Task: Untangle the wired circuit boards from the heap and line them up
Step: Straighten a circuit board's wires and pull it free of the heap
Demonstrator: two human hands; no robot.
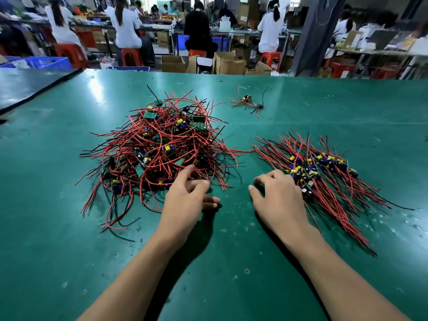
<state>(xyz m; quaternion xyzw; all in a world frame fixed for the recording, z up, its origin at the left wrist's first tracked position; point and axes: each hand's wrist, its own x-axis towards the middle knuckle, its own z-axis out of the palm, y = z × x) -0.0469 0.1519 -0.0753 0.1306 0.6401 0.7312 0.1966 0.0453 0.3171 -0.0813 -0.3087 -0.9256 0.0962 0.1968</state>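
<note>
The wired circuit boards (162,147) are lying heaped on the surface (69,251), light with limp, snagging leads, likely best pinched by a stiff board edge, while the left hand (187,202) is hovering at the heap's near edge, fingers (186,173) spread, and the right hand (275,200) is curling its fingers loosely, empty.

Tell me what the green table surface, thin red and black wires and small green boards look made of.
Green table surface: probably rubber or vinyl mat, semi-gloss; soft glare and scuffs show.
Thin red and black wires: likely plastic-insulated, smooth; they bend in loose curves.
Small green boards: seemingly rigid flat laminate, green-coated; too small to confirm.
</note>
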